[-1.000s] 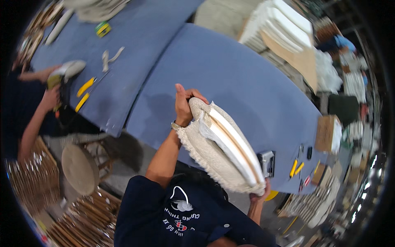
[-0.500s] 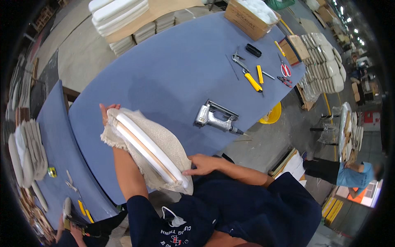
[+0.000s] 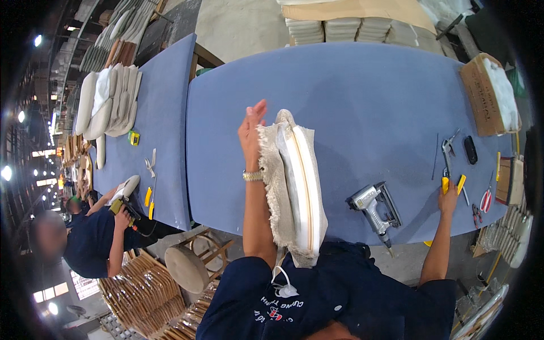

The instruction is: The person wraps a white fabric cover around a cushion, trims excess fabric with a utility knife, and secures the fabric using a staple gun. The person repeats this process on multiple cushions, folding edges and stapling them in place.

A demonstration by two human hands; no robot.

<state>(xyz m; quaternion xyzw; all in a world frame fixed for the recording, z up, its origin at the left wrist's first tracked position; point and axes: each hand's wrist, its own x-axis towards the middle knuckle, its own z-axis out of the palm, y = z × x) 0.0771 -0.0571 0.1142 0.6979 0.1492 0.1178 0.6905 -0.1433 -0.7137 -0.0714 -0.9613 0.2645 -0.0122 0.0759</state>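
Observation:
A seat pad (image 3: 306,192) stands tilted on its edge against my left forearm and my shirt. Rough beige fabric (image 3: 273,198) with a frayed border wraps it loosely, and white padding and a thin wooden edge show along its side. My left hand (image 3: 252,131) reaches past the fabric with fingers stretched out, holding nothing, a wristwatch on its wrist. Over at the right, my right hand (image 3: 447,199) is closed around a yellow-handled tool (image 3: 445,185) on the table; its exact kind is partly hidden. A second yellow handle (image 3: 461,182) lies beside those fingers.
A silver staple gun (image 3: 374,207) lies between the pad and my right hand. Near the right end are an air blow gun (image 3: 447,152), a black case (image 3: 470,150), red-handled scissors (image 3: 486,199) and a cardboard box (image 3: 487,96). A co-worker (image 3: 96,238) works at the left table.
My right hand has left the pad's lower end and gone right to the yellow-handled tools. The pad has turned more upright against my left arm. The view has swung left.

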